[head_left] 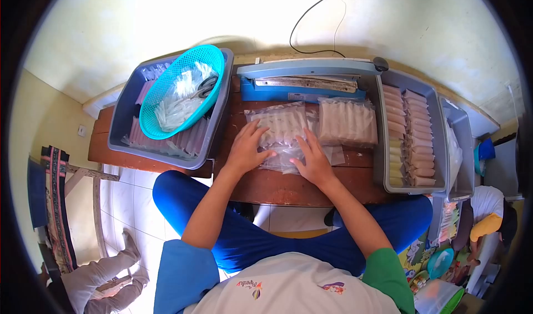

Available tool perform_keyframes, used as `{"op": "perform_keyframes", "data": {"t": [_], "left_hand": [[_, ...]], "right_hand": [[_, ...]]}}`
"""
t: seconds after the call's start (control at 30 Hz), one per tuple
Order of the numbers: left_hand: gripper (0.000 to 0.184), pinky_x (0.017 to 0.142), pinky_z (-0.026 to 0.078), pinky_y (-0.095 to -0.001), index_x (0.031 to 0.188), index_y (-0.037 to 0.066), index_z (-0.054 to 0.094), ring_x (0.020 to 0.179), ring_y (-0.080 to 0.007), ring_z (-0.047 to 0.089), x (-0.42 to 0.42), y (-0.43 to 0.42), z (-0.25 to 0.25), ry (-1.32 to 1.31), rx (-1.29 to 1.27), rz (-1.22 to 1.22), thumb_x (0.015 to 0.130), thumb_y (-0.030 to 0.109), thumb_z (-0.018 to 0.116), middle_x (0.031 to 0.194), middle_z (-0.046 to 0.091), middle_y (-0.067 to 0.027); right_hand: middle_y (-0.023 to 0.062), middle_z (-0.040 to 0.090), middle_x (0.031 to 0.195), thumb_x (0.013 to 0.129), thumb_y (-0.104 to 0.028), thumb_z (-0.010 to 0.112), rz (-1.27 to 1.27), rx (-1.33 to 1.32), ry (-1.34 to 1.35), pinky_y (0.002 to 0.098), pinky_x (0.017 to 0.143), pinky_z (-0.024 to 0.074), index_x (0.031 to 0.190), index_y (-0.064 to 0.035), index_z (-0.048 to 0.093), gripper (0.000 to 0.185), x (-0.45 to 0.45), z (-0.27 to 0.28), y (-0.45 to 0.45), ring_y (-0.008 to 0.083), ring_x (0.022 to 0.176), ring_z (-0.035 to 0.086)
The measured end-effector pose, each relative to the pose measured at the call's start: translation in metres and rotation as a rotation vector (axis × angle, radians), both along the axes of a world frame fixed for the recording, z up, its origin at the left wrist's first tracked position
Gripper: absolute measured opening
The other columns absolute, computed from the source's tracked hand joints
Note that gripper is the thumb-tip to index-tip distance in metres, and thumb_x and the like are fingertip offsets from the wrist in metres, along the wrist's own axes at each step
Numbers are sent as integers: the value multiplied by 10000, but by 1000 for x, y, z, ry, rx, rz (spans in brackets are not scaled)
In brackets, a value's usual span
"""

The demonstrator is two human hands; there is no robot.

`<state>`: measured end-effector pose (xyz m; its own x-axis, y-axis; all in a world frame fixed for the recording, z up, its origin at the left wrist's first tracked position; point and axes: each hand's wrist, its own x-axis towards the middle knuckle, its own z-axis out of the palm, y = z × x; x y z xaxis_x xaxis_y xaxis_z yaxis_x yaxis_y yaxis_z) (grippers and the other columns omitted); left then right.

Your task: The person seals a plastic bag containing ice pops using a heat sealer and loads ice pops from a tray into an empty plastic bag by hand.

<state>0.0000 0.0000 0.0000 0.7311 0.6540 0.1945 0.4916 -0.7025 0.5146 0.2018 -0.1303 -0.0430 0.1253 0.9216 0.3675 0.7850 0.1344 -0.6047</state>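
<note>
The left fingers [250, 131] and right fingers [311, 141] are loosely spread and uncurled, clenching nothing, laid along the two sides of a clear pack of pale sticks [286, 122]. That pack lies flat between them, the fingers touching its left and right edges. Just nearer the body, between both sets of fingers, clear plastic film [284, 161] lies on the brown desk [272, 191]. Near the right fingers, to their right, sits a second filled pack [348, 124]. Beyond the fingertips, at the back, stands a blue device [277, 95] with a long lever. Farther right of the fingers, a grey crate [380, 153] holds rows of sticks [420, 142]. Left of the left fingers, a grey tub [224, 111] carries a tilted turquoise basket [172, 81] containing plastic bags [177, 100].
</note>
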Motion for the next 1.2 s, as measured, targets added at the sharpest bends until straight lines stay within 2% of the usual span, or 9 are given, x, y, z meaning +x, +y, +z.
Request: {"op": "perform_keyframes", "data": {"t": [0.07,0.17,0.3,0.37,0.57,0.7,0.87,1.1,1.2], "left_hand": [[631,999,422,-422,1215,106,574,1223,-331,488,-4,-17,10,59,-37,106,661,260,834,1271,528,-151],[535,929,455,-442,1124,100,594,1113,-339,535,-12,-44,25,225,-179,156,655,203,829,1130,528,-137],[455,873,479,-444,1048,107,591,1053,-341,563,-15,-55,2,172,-61,212,655,131,820,1089,508,-128],[356,840,491,-448,1023,109,587,1017,-349,577,-15,-56,-5,161,-81,284,708,72,749,1078,493,-123],[203,795,509,-487,1009,78,577,892,-409,609,-20,-51,-12,78,-198,362,814,108,624,1052,501,-164],[154,794,502,-500,967,67,575,873,-428,616,-18,-50,-21,11,-182,476,831,130,608,997,568,-186],[123,787,507,-486,915,63,590,861,-389,633,-19,-47,-24,28,-228,485,796,93,597,878,650,-180],[107,717,510,-458,847,57,608,770,-362,626,-15,-52,-6,-44,-182,473,747,19,605,795,620,-146],[146,681,506,-446,865,66,628,740,-350,620,-16,-48,1,-166,-152,459,741,-5,598,770,605,-127]], "right_hand": [[213,446,1377,756,-208,766,-3,7,-71,404,1015,420,1277,-44,550,588,5,5,-12,374,1248,462],[202,500,1283,748,-183,766,-14,0,-85,413,944,462,1224,-42,578,531,-1,11,-18,367,1150,516],[186,517,1239,752,-149,751,7,9,-103,414,902,480,1194,-37,586,485,1,8,-19,355,1094,542],[169,547,1189,765,-117,727,-37,39,-84,404,860,500,1136,-36,613,396,2,-4,-19,337,1019,583],[140,588,1051,809,-101,670,-160,90,-46,401,743,531,1027,-61,657,223,1,-4,-18,313,863,633],[119,594,1019,801,-92,673,-131,65,-31,409,720,529,1018,-80,660,217,-3,2,-16,310,836,637],[102,619,958,795,-41,644,-116,128,-120,407,716,535,955,-64,656,162,2,-5,-8,301,827,648],[111,658,930,808,-11,619,-128,229,-146,384,719,539,921,-52,656,126,4,1,-9,311,829,654],[115,639,927,768,6,607,-95,240,-125,392,704,541,947,-56,645,193,11,4,-9,298,849,652]]}}
